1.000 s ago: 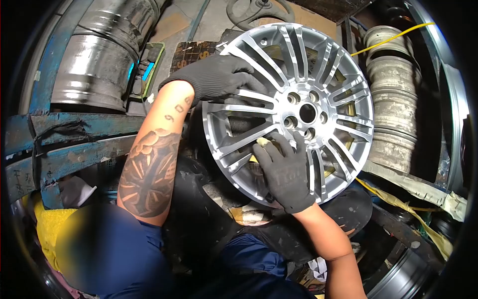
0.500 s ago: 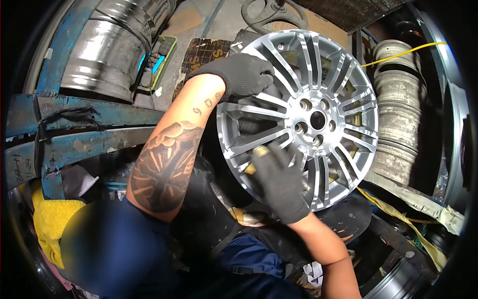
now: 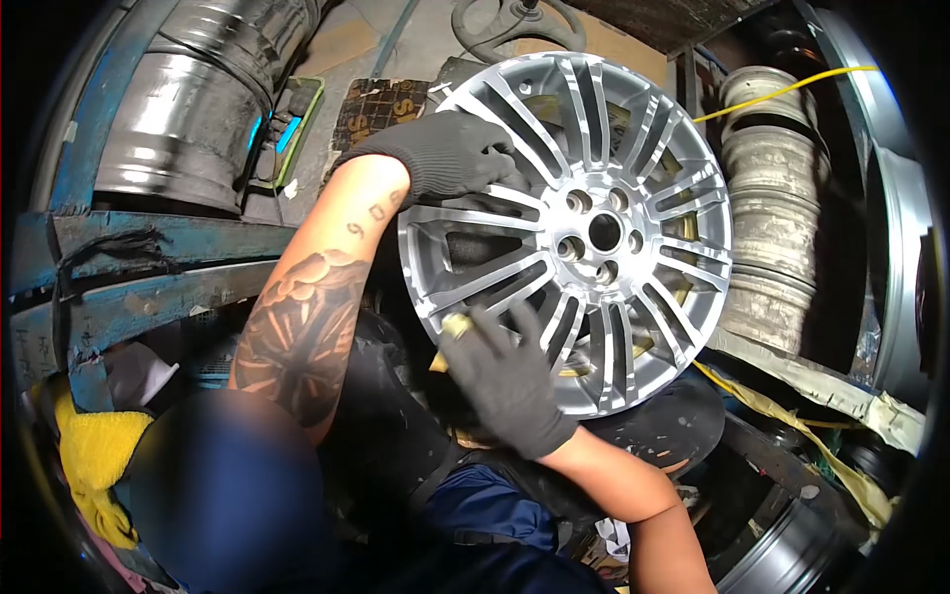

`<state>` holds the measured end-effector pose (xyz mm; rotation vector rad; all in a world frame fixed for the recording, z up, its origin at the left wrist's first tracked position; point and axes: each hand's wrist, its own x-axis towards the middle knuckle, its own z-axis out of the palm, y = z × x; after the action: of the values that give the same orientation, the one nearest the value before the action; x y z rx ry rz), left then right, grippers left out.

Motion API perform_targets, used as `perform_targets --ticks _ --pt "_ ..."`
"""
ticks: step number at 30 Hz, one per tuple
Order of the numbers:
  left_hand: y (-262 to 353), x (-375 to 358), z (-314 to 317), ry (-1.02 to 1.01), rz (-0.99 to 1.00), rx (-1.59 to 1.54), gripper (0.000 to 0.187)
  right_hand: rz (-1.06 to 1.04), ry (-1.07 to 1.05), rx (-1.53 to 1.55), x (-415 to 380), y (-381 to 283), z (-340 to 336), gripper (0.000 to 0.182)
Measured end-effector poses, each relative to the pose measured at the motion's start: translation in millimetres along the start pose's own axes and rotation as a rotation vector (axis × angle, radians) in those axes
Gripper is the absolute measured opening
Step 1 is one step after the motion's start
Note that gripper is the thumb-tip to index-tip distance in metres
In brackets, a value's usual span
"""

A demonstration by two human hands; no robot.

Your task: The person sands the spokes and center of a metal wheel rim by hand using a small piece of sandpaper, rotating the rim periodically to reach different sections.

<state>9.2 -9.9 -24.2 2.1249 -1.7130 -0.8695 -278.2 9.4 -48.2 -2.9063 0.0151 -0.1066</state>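
Observation:
A silver multi-spoke wheel (image 3: 594, 277) lies face up, tilted slightly, over the person's legs. My left hand (image 3: 465, 153), in a dark knit glove, is closed on the wheel's upper left edge, its fingertips partly hidden among the spokes. My right hand (image 3: 505, 381), also gloved, lies at the wheel's lower left rim. A small pale-yellow piece (image 3: 456, 325) shows at its fingertips, pinched against the rim; its full shape is hidden by the fingers.
Stacked rims (image 3: 772, 208) stand at right, near a yellow hose (image 3: 787, 95). Metal barrels (image 3: 173, 129) are at upper left, beside a green-edged tray (image 3: 303, 134). A blue frame (image 3: 198, 243) and yellow cloth (image 3: 99, 445) are at left; a steering wheel (image 3: 475, 38) is at top.
My right hand has slid down and left, from the spokes out to the wheel's rim. My left hand keeps its hold. The whole view has shifted a little, with things appearing further left.

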Motion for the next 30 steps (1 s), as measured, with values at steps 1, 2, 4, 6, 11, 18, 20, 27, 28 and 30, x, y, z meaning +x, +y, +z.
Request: perform_targets --ticks 1,2,4,6,11,18,20,27,28,30 --pt "9 -4 -5 -0.028 -0.126 -0.075 0.035 0.014 0.011 -0.002 4 16 -9 0.049" --pt "7 -5 -4 -0.031 -0.038 -0.051 0.038 0.157 0.047 0.045 5 28 -9 0.044" --pt "0 -11 -8 -0.030 0.098 -0.017 0.044 0.287 -0.089 -0.032 9 36 -27 0.041" --pt "-4 -14 -11 -0.032 0.154 -0.018 0.047 0.194 -0.072 -0.100 2 33 -16 0.043" --pt "2 -14 -12 -0.049 0.159 -0.008 0.046 0.243 -0.060 0.074 -2 58 -24 0.053" --pt "9 -10 -12 -0.087 0.038 0.101 0.040 0.162 -0.016 0.003 -8 54 -20 0.048" --pt "8 -10 -8 -0.085 0.068 0.204 0.042 0.238 -0.039 -0.031 -3 59 -31 0.044" --pt "5 -15 -8 -0.106 0.013 -0.098 0.041 0.332 -0.018 -0.055 0 60 -25 0.041" --pt "-2 -13 -3 -0.059 0.100 0.036 0.042 0.309 0.027 -0.068 4 61 -26 0.038" --pt "-1 -13 0 -0.049 0.115 -0.027 0.043 0.152 0.060 -0.085 2 42 -7 0.038"
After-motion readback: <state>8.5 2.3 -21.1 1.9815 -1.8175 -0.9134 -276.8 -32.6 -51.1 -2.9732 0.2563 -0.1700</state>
